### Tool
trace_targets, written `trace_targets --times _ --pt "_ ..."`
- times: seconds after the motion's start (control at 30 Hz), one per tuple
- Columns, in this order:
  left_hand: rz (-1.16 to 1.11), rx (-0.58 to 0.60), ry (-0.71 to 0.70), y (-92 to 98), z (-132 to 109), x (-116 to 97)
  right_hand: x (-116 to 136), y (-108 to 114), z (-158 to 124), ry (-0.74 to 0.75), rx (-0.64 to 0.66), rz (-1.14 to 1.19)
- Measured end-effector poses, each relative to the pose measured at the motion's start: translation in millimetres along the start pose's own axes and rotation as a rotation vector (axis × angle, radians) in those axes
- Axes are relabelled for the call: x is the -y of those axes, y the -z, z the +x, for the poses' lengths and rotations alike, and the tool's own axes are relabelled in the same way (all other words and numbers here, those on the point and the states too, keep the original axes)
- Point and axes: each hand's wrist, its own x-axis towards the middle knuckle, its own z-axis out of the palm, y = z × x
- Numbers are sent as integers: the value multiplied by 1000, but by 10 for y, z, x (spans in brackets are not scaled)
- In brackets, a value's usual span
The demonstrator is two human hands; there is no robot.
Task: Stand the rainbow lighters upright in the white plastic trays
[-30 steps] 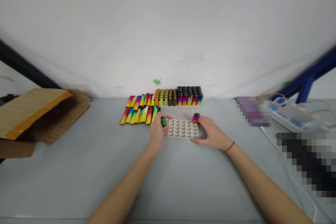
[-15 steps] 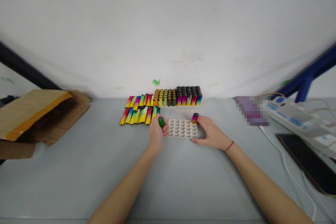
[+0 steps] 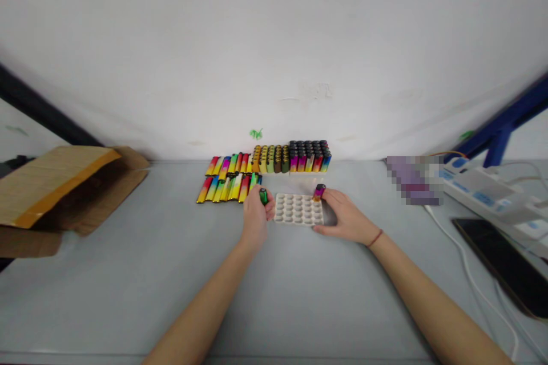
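A white tray (image 3: pixel 298 209) with rows of holes lies on the table before me. One lighter (image 3: pixel 319 192), purple and orange with a dark top, stands upright in its back right corner. My right hand (image 3: pixel 345 217) spans the tray's right side, the thumb by the front corner and the fingertips against the lighter at the back. Just left of the tray, my left hand (image 3: pixel 256 214) is closed around a green lighter (image 3: pixel 264 197), its dark top upward. Its lower part is hidden by the fingers.
Several colourful lighters (image 3: pixel 229 188) lie in two rows behind my left hand. By the wall stand blocks of upright yellow-to-dark lighters (image 3: pixel 269 159) and black-topped lighters (image 3: pixel 309 157). An open cardboard box (image 3: pixel 64 182) is left; a phone (image 3: pixel 500 262), power strip (image 3: pixel 483 194) and cables are right.
The view has shifted very slightly. Both hands keep their holds, and the lighter in the tray's corner stays where it was.
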Motion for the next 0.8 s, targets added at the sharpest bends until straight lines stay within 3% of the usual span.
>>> trace_targets --times 0.27,0.47,0.63,0.8 --pt "-54 193 28 8 43 126 14 9 12 12 6 -18" --pt "150 440 -268 -64 26 299 -21 -8 15 7 -7 -10" --pt "405 505 -528 -160 105 357 -26 -2 30 14 -5 11" --pt "530 579 -597 -192 189 381 -17 1 36 15 -9 11"
